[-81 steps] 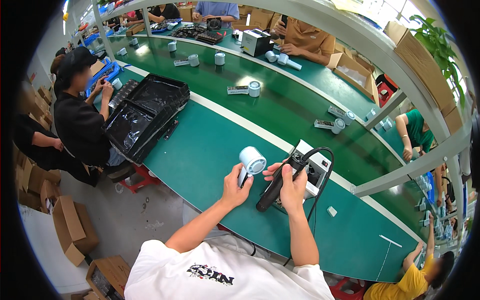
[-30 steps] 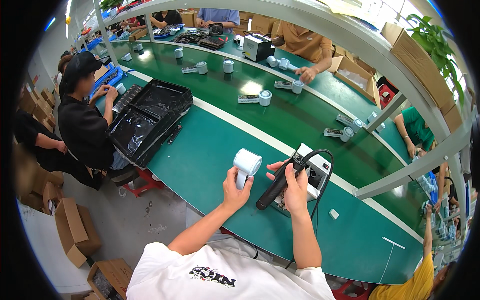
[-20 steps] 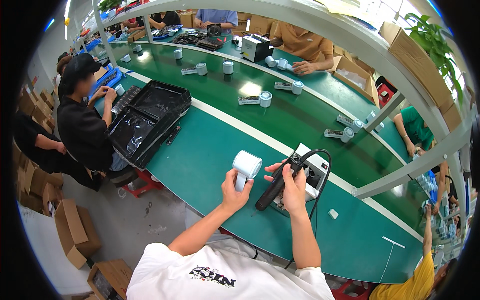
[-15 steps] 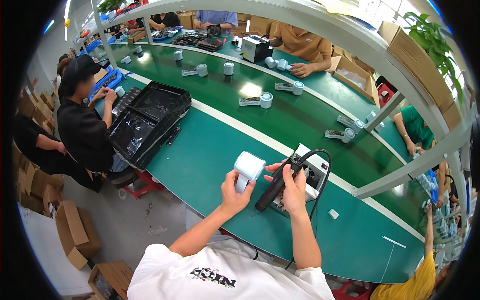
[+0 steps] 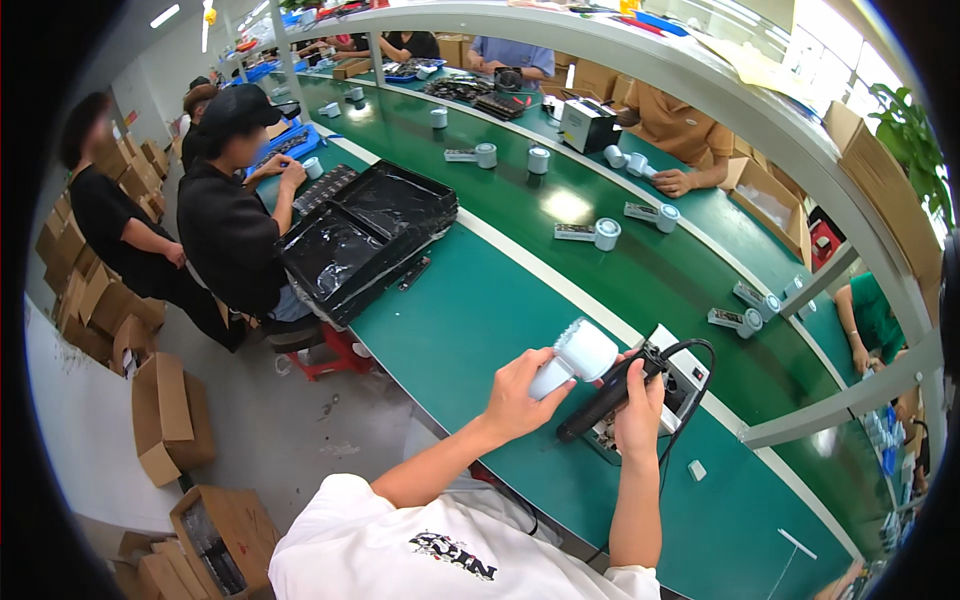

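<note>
From the head cam: got what looks like a pale blue handheld fan point(image 5: 580, 357) up off the bench point(image 5: 470, 310), clamped by the handle in the left grip point(image 5: 518, 398). Tilted, with the drum-shaped head up and to the right, handle down toward the palm. Over in the right grip point(image 5: 637, 415), fingers and thumb clamped round what could be a black electric screwdriver point(image 5: 603, 402), slanted down-left. Can't tell about contact between drum and right fingertips: overlapping from here, so maybe touching, maybe just apart.

Looks like hard plastic, so probably light, stiff and easy to manage one-handed. Might be a bit slick on the smooth drum, so best to take hold by the flat handle. Go easy on the ribbed rim, likely more fragile than the rest.

Watch the near edge of the bench, close on the body side. Also mind the white-and-black machine box point(image 5: 683, 380) behind the screwdriver, plus the looped cable point(image 5: 712, 372) and the small white block point(image 5: 697, 470) further right. More swing room leftward, toward the black tray point(image 5: 392, 272), well apart from the fan. Past the white strip point(image 5: 540, 268), straight onto the conveyor belt point(image 5: 680, 290) with other fans point(image 5: 606, 235) on it.
</note>
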`<state>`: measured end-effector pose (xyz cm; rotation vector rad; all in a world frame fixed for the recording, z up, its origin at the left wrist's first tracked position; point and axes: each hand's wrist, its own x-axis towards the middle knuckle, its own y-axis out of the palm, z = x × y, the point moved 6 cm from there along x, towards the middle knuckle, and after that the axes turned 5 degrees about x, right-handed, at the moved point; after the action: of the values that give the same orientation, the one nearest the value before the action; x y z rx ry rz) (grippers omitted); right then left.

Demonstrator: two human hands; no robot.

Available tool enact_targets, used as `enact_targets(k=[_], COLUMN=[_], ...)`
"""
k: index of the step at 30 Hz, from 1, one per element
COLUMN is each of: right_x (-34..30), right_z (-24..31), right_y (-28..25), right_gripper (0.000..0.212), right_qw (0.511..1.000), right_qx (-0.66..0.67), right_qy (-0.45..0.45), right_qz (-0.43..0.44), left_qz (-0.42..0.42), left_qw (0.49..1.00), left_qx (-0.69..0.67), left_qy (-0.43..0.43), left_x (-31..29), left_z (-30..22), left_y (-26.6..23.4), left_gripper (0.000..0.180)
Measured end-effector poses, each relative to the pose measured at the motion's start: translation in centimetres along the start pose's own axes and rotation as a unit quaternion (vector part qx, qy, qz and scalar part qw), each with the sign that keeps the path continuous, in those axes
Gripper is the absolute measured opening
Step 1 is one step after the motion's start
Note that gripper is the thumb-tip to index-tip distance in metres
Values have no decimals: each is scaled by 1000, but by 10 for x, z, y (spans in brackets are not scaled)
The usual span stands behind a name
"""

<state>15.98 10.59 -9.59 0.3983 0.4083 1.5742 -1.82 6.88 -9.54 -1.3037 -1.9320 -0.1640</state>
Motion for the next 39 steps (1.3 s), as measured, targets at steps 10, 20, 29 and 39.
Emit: enact_targets(k=[10, 20, 29, 39], right_x=[0, 1, 5, 3], right_z=[5, 6, 0, -2], right_y=[4, 6, 7, 7], right_gripper=[25, 26, 28, 28], right_qw=[1000, 1000, 1000, 1000], right_qx=[5, 27, 8, 16], right_qy=[6, 4, 13, 9], right_qz=[-16, -8, -2, 0], left_qz=[-9, 12, -14, -3], left_qw=[999, 999, 998, 999], left_qx=[-9, -1, 5, -7], left_qy=[43, 36, 57, 41], left_x=[9, 6, 13, 21], left_z=[-26, -25, -20, -27], left_y=[-11, -10, -19, -19], left_gripper=[45, 44, 49, 45])
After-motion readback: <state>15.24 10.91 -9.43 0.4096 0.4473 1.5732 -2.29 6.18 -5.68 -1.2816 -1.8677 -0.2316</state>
